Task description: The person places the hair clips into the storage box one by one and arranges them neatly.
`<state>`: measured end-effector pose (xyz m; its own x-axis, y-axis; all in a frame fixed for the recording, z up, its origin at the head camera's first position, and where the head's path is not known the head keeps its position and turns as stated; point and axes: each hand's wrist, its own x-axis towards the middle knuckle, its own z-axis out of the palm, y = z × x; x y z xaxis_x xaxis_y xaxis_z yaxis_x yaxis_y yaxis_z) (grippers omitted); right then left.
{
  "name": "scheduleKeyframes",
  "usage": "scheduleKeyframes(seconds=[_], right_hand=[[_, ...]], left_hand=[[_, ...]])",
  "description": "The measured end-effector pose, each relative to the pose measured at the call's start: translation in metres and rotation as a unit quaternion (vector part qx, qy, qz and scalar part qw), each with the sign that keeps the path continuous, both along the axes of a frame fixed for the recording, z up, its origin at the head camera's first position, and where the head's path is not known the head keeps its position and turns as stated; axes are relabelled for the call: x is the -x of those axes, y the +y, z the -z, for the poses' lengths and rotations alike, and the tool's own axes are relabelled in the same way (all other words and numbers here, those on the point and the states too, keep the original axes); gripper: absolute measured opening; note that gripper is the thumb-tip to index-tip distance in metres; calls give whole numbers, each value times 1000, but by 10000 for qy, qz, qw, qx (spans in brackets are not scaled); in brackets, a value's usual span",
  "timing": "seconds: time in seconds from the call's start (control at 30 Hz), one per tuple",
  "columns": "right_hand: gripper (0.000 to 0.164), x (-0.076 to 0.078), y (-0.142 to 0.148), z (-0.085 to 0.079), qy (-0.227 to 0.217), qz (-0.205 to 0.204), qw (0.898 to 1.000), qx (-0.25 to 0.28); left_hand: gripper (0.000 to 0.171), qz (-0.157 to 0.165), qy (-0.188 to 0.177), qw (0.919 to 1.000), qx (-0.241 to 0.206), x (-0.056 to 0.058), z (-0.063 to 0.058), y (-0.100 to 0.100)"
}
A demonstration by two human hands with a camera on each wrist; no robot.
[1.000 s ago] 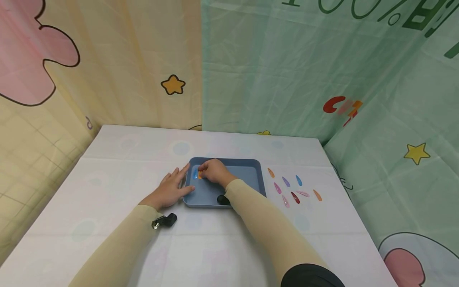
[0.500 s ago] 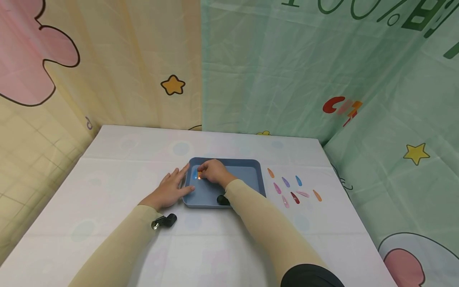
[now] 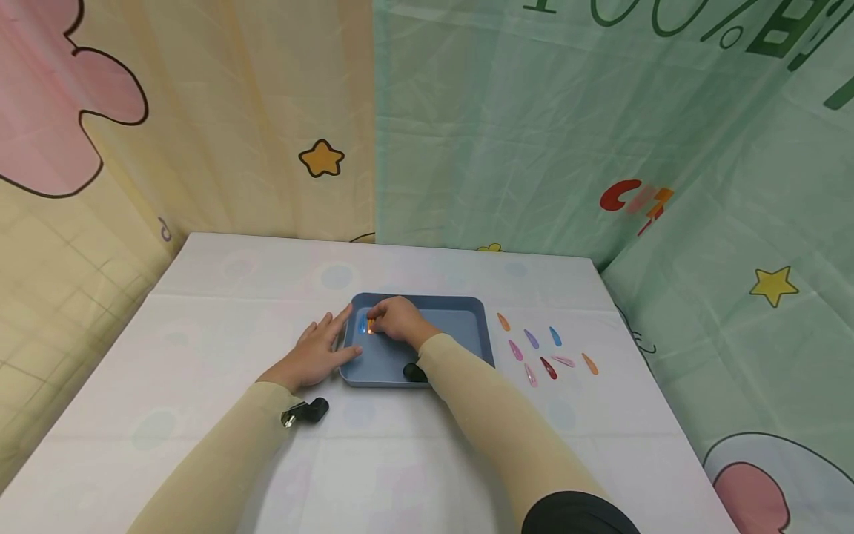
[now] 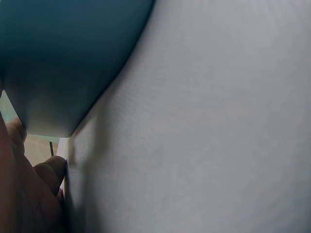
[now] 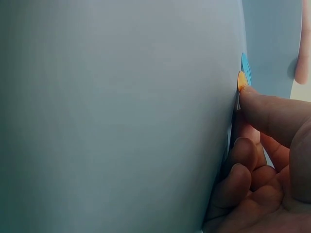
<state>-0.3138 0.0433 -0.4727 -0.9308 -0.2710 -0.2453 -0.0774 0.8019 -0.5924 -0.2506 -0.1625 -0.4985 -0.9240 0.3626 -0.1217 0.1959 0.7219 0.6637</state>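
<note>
A shallow blue-grey tray point(image 3: 454, 326) lies on the table. My right hand point(image 3: 402, 323) reaches into its left part, and thumb and finger pinch an orange snap hair clip point(image 5: 241, 81) at one end. Close beside that clip, a blue snap hair clip point(image 3: 363, 324) lies on the tray floor; it shows behind the orange one in the right wrist view. Spread with straight fingers, my left hand point(image 3: 316, 356) rests along the tray's left edge, its thumb over the rim. The left wrist view has only part of its fingers point(image 4: 51, 172) beside the tray's side.
Right of the tray, several hair clips lie loose on the white tablecloth point(image 3: 373, 467), among them a dark red clip point(image 3: 549, 368), a blue clip point(image 3: 556, 336), a purple clip point(image 3: 531, 339) and an orange clip point(image 3: 590, 363). Printed curtains point(image 3: 480, 133) stand behind the table.
</note>
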Motion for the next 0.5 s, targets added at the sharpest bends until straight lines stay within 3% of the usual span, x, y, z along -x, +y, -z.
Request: scheduleKeyframes(seconds=[0.5], right_hand=[[30, 4, 7, 4, -81, 68, 9993, 352]], left_hand=[[92, -15, -50, 10000, 56, 1, -1, 0]])
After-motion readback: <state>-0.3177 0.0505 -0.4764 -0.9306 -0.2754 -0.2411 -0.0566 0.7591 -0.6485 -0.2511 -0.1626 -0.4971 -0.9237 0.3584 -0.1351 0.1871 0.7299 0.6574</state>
